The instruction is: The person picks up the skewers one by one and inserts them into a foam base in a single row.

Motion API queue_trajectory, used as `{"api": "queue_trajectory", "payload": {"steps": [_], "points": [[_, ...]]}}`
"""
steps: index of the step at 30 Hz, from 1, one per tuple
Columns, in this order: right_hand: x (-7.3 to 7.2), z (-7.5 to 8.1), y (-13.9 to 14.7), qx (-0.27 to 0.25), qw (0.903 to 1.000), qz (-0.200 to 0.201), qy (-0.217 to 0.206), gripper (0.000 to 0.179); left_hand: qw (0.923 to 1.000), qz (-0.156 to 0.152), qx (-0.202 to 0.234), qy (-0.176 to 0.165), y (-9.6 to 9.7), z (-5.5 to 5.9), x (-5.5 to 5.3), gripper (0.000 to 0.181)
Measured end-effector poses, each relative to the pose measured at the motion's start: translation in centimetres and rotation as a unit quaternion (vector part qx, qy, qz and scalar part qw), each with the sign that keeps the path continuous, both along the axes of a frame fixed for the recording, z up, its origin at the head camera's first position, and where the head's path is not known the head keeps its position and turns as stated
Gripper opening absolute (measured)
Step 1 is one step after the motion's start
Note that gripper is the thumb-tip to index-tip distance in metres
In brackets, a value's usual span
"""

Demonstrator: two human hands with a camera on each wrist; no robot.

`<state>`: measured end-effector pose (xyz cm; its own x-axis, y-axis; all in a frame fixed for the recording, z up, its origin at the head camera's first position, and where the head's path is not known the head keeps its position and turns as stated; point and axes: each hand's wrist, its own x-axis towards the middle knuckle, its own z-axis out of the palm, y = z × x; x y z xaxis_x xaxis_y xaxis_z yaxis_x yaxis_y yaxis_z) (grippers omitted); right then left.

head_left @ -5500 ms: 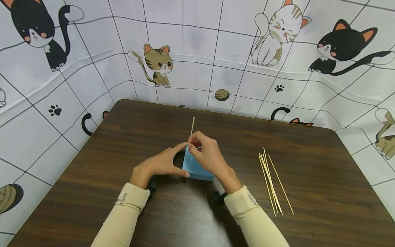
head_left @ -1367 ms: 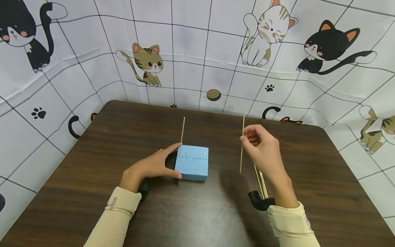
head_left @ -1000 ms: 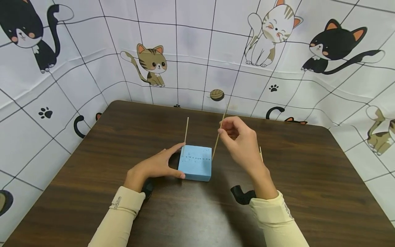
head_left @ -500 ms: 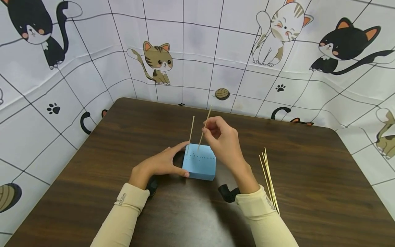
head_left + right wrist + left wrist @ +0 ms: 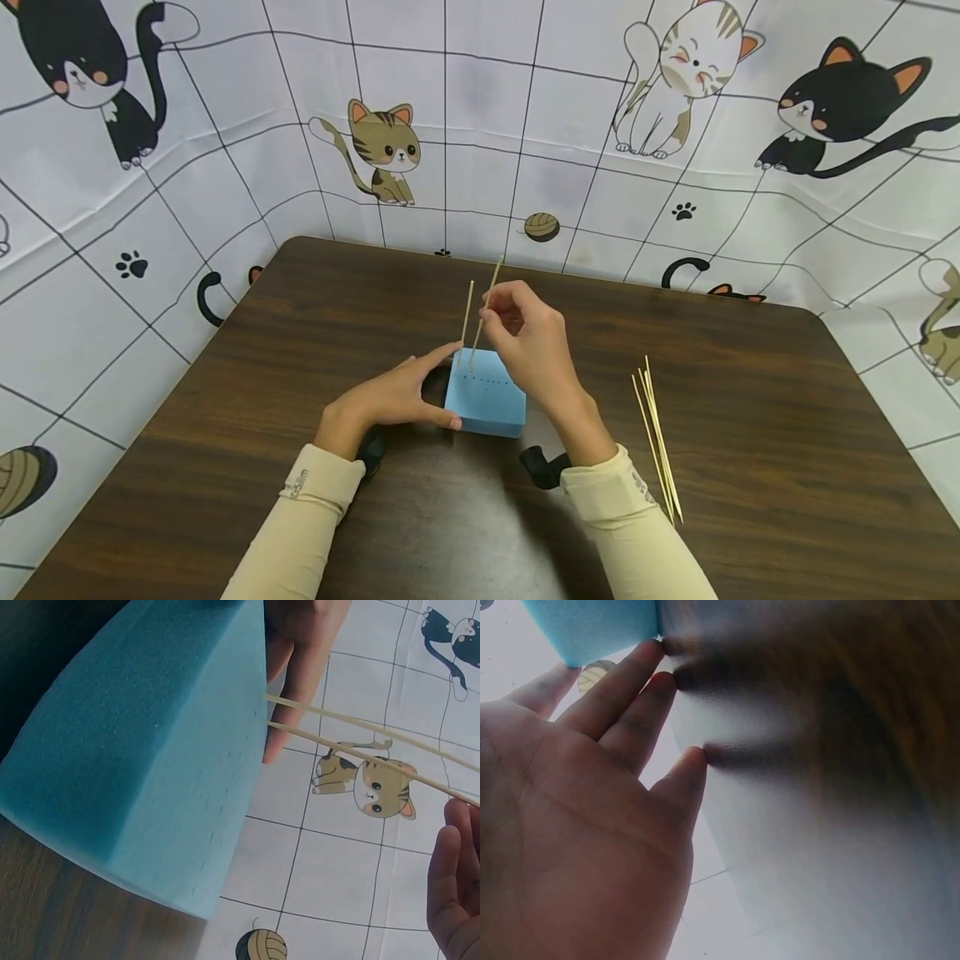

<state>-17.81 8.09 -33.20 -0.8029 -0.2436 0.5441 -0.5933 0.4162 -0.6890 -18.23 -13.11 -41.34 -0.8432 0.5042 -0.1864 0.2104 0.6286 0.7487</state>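
A blue foam block [image 5: 487, 408], its top dotted with rows of small holes, sits on the table. My left hand [image 5: 390, 396] holds it along its left side, thumb at the near corner and index finger at the far one. Fairly straight fingers reach to the block in the left wrist view. One thin wooden skewer [image 5: 467, 310] stands upright in the block by my left index fingertip. Thumb and fingers of my right hand [image 5: 528, 333] pinch a second skewer [image 5: 495, 275], tilted, its lower end at the block's top just right of the first.
Several loose skewers [image 5: 654, 433] lie in a bunch on the dark wooden table [image 5: 772, 417], right of my right forearm. A white cat-print sheet [image 5: 480, 117] hangs behind and around the table.
Over the last second and a half, my right hand has brought a skewer leftward from beside the loose bunch to the block's top, near the standing one. My left hand stays at the block.
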Motion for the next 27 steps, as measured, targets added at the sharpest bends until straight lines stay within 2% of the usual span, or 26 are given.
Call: {"api": "queue_trajectory", "payload": {"steps": [27], "points": [[0.6, -1.1, -0.8, 0.042, 0.9984, 0.015, -0.034, 0.005, 1.0000, -0.004, 0.002, -0.003, -0.1, 0.1, 0.1, 0.109]]}}
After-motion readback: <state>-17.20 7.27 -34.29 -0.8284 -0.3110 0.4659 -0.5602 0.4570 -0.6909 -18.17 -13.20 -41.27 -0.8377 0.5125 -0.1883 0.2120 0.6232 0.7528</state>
